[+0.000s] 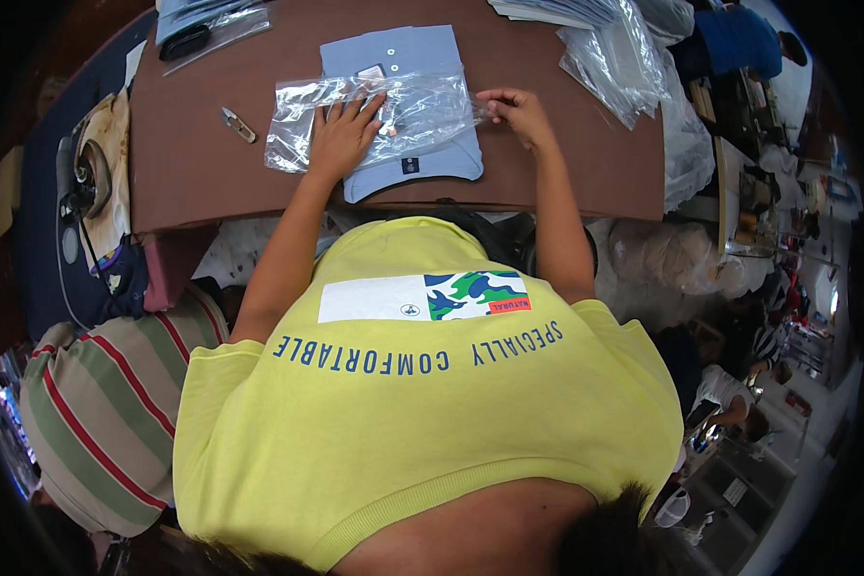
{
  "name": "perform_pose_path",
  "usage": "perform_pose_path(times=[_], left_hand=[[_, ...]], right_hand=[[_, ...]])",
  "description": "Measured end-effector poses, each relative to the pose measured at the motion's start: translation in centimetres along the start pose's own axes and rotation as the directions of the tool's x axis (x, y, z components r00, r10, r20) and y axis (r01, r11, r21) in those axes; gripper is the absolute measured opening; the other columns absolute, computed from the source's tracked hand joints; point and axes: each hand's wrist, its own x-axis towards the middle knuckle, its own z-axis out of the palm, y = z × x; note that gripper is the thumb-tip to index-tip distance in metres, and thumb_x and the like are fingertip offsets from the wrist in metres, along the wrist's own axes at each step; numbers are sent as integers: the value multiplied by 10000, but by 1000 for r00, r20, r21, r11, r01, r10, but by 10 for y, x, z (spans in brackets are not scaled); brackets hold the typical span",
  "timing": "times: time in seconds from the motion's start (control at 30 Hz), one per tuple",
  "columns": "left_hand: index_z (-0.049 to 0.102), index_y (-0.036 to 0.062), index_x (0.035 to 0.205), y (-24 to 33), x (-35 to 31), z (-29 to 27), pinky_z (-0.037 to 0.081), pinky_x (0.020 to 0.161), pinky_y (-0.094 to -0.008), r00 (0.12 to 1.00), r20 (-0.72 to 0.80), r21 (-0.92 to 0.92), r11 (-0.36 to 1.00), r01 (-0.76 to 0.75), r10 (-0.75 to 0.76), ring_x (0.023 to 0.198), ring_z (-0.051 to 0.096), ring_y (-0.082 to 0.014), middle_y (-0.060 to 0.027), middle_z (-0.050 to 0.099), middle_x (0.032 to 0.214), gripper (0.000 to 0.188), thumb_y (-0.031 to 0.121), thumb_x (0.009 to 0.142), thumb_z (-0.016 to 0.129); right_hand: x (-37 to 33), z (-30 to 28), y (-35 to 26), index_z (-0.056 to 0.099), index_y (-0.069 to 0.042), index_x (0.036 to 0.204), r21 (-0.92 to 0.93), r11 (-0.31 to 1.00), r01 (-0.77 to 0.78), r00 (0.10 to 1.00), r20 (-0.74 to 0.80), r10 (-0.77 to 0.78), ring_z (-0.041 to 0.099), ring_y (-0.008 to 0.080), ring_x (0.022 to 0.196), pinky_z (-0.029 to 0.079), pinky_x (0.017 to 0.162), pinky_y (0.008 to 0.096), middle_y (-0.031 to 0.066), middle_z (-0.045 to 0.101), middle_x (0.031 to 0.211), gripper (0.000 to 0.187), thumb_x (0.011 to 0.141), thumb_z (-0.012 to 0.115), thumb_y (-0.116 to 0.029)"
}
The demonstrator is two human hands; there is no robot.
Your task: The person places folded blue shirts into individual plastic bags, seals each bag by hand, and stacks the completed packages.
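A folded light-blue shirt (432,56) lies on the brown tabletop (202,178) in front of the person, towards the near edge. A clear bag (422,113) lies crosswise over its middle and reaches past its left side. White buttons show on the far part of the shirt, and a small dark label (410,165) on the near part.

The left hand (348,134) lies flat on the bag, palm down, over the left half of the shirt; its grip is spread, fingers apart. The right hand (515,113) is just beside the shirt's right edge, its grip together, thumb and fingertips clamped on the right end of the bag.

Snips (239,125) lie on the tabletop to the left, apart from the bag. At the far left is a blue stack (197,12) with a black object (184,42) just near it. At the far right, clear sleeves (614,62) lie beside a pale-blue pile (552,10). A person in stripes (115,413) is at the near left.
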Motion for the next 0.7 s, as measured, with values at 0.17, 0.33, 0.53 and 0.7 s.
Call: perform_pose_path(times=[0.17,0.33,0.53,0.7], left_hand=[[330,274,1408,-6,-1,9,123,1080,-582,987,-153,-31,997,-64,59,1366,238,-288,-1,294,1479,497,427,939,388],[293,221,1424,-10,4,7,123,1058,-614,970,-221,-268,963,37,-99,1358,247,-293,-41,328,1449,636,416,868,533],[419,203,1346,12,16,-33,168,1002,-661,942,-105,-287,917,278,-318,1236,369,-324,-110,437,1291,607,311,792,642],[481,190,1287,55,56,-63,299,976,-581,881,-470,-307,924,-228,61,1187,418,-341,-120,458,1278,642,221,701,741]], right_hand=[[-9,-2,17,669,6,1008,45,998,32,998,-51,-30,503,56,662,448,611,181,29,637,866,217,851,525,45],[-25,-1,32,659,2,1037,70,996,53,972,-231,-36,502,56,670,444,614,184,8,598,835,219,860,533,23],[-39,0,21,635,-6,1090,326,935,140,966,-252,-57,514,65,709,458,647,190,6,571,834,224,881,559,-33],[-37,-7,3,641,0,1057,338,930,142,988,-113,-109,533,71,757,462,701,200,11,580,865,199,885,543,-18]])
